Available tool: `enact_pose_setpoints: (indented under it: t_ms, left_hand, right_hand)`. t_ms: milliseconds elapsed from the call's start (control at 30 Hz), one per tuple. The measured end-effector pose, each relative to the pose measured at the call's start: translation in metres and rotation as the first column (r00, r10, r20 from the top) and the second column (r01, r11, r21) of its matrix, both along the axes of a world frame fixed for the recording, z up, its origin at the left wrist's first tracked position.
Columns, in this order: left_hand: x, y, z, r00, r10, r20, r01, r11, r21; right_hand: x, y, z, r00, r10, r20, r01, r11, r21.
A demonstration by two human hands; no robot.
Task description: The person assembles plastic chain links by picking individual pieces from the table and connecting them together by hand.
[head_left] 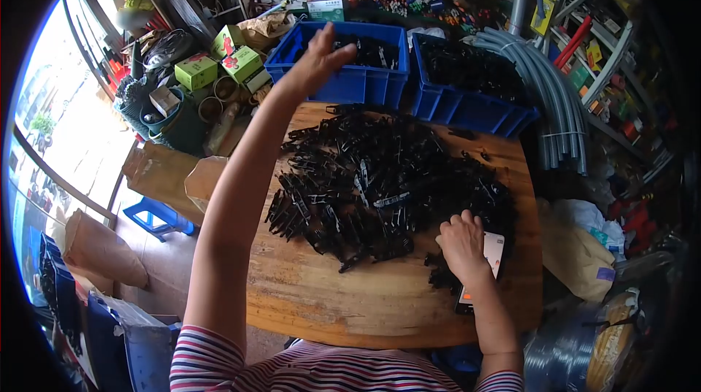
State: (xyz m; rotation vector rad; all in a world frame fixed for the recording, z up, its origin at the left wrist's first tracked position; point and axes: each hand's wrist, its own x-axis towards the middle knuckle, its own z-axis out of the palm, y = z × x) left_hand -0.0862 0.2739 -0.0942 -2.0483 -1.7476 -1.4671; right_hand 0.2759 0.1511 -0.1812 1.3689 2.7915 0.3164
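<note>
My left hand [321, 60] is raised over the near edge of the left blue crate [350, 87], its fingers apart and nothing held. Black plastic parts lie inside that crate. A big heap of similar black parts [365, 166] covers much of the wooden table [328, 308]. At the heap's right front, my right hand [463, 244] is bent down with its fingers curled together; what they hold, if anything, is hidden. Beneath and beside this hand lies a phone [493, 247] with a lit screen, partly covered by the hand and wrist.
A second blue crate [467, 109] with black parts stands at the back right. Coiled grey pipes [558, 114] are beyond it. To the left are green boxes [196, 71], a bucket [179, 123], cardboard and a blue stool [157, 218]. Shelves of small goods line the back.
</note>
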Motion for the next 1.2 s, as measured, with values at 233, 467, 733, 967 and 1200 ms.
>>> enact_pose_setpoints:
  t_ms: [233, 467, 733, 967, 1200]
  left_hand:
    - [0.049, -0.069, -0.06, 0.732, -0.22, -0.645, -0.363, 0.675, -0.643]
    - [0.045, -0.106, -0.109, 0.898, -0.097, -0.43, -0.081, 0.923, -0.376]
    - [0.085, -0.179, -0.098, 0.517, -0.211, 0.83, 0.68, 0.69, -0.249]
    - [0.118, -0.214, -0.096, 0.875, -0.28, 0.395, 0.427, 0.831, -0.357]
    - [0.122, -0.215, -0.104, 0.953, -0.197, 0.232, 0.258, 0.928, -0.269]
  right_hand:
    - [0.0, -0.006, -0.004, 0.998, -0.03, -0.05, 0.033, 0.997, 0.064]
    - [-0.015, -0.014, -0.013, 0.996, 0.069, -0.052, -0.063, 0.992, 0.105]
    - [-0.032, -0.02, 0.02, 0.453, 0.007, -0.892, -0.455, 0.862, -0.224]
    - [-0.053, -0.046, 0.018, 0.294, -0.201, -0.934, -0.502, 0.799, -0.33]
    - [-0.055, -0.049, 0.014, 0.302, -0.106, -0.948, -0.511, 0.821, -0.254]
